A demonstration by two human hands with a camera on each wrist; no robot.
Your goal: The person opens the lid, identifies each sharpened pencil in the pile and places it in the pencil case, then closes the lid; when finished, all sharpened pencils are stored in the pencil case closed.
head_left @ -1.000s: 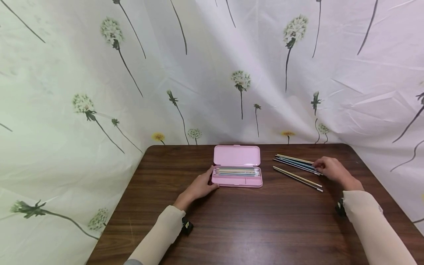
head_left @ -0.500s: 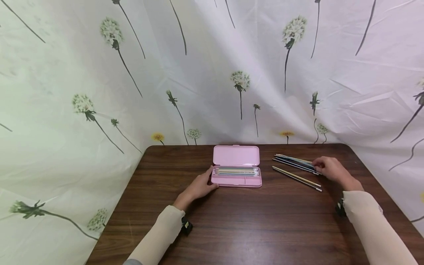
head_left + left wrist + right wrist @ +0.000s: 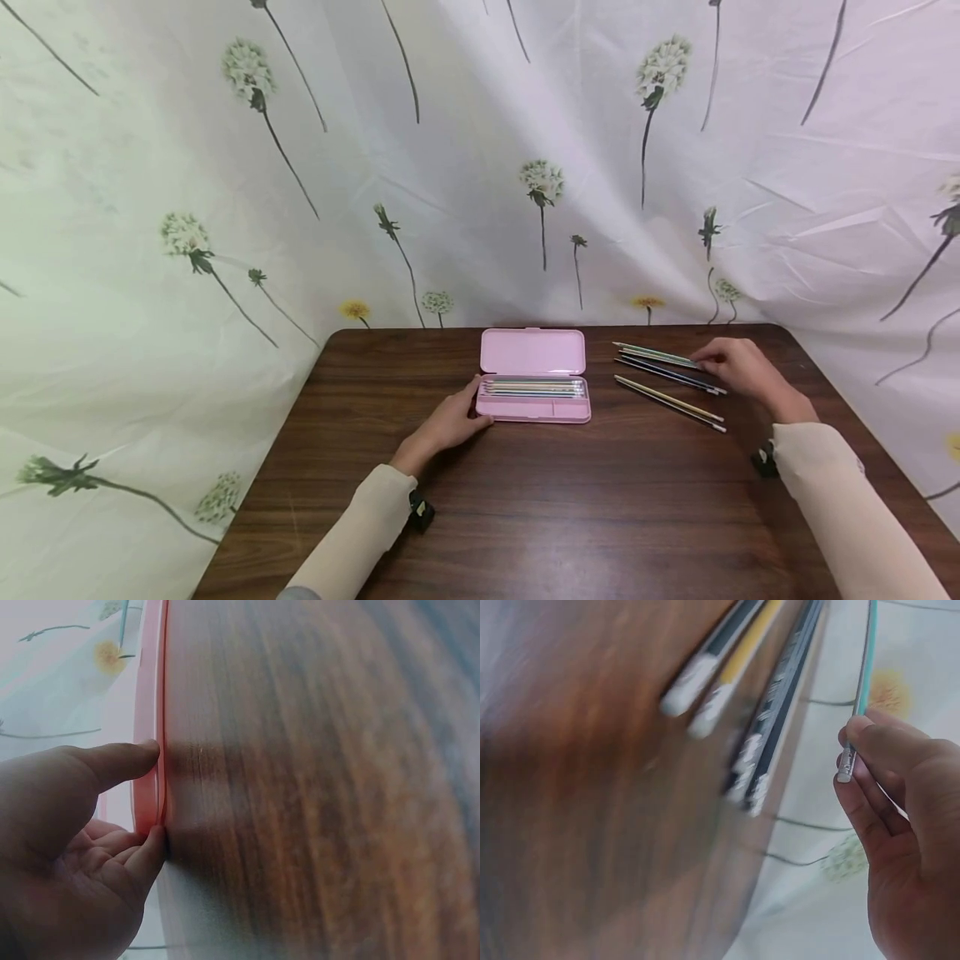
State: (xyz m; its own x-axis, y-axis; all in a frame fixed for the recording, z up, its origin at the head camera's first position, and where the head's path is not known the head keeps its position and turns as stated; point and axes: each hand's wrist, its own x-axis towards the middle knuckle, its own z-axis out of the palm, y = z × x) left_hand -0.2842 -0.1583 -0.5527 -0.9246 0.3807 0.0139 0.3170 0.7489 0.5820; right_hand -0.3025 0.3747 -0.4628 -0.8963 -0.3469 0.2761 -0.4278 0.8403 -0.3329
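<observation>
A pink pencil case lies with its lid up and back, a row of several pencils in its long rear compartment. My left hand holds the case's left end, its thumb along the near side and fingers at the end; the left wrist view shows the thumb on the pink wall. Between thumb and fingertips my right hand pinches a teal pencil near its eraser end. That pencil is raised, apart from the dark pencils lying to the right of the case.
A yellow pencil and a dark one beside it lie slantwise nearer me. The case's front compartments hold nothing visible. Behind the brown wooden table hangs a white cloth printed with dandelions.
My right hand has moved slightly up and away from me, lifting the teal pencil off the group of pencils. The left hand keeps its place on the pencil case.
</observation>
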